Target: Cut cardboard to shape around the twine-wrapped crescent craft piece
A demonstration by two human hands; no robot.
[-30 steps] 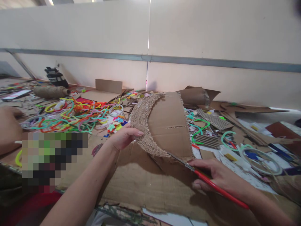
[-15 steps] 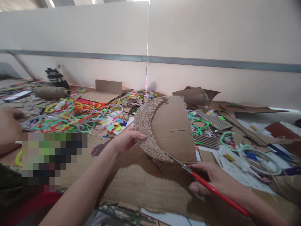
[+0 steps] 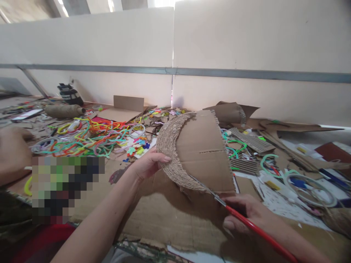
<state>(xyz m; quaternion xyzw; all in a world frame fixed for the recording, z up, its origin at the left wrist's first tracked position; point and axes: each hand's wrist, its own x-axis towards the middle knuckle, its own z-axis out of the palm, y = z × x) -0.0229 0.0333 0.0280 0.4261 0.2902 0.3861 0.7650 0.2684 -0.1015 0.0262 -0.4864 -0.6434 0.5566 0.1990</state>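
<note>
A piece of cardboard [image 3: 204, 140] is held up over the table, with a crescent of twine [image 3: 168, 146] laid in curved rows along its left side. My left hand [image 3: 150, 163] grips the crescent's outer left edge, thumb on top. In my right hand [image 3: 246, 215] is a pair of scissors [image 3: 236, 212] with red handles. Their blades reach up-left across the lower part of the cardboard, along the inner edge of the twine. A short slit runs through the middle of the cardboard. The fingers of my right hand are partly hidden behind the handles.
Tangled pipe cleaners [image 3: 90, 137] and a twine roll [image 3: 65, 111] lie at left, near another person's hand [image 3: 15, 155]. Felt flowers [image 3: 138, 146] are behind my left hand. Tape rings [image 3: 309, 190] and corrugated strips [image 3: 252, 140] lie right. A cardboard sheet [image 3: 170, 223] covers the near table.
The view has shifted slightly. The scissors and my right hand sit a little lower and further right, and the cardboard's lower right corner has moved the same way. Both grips are unchanged.
</note>
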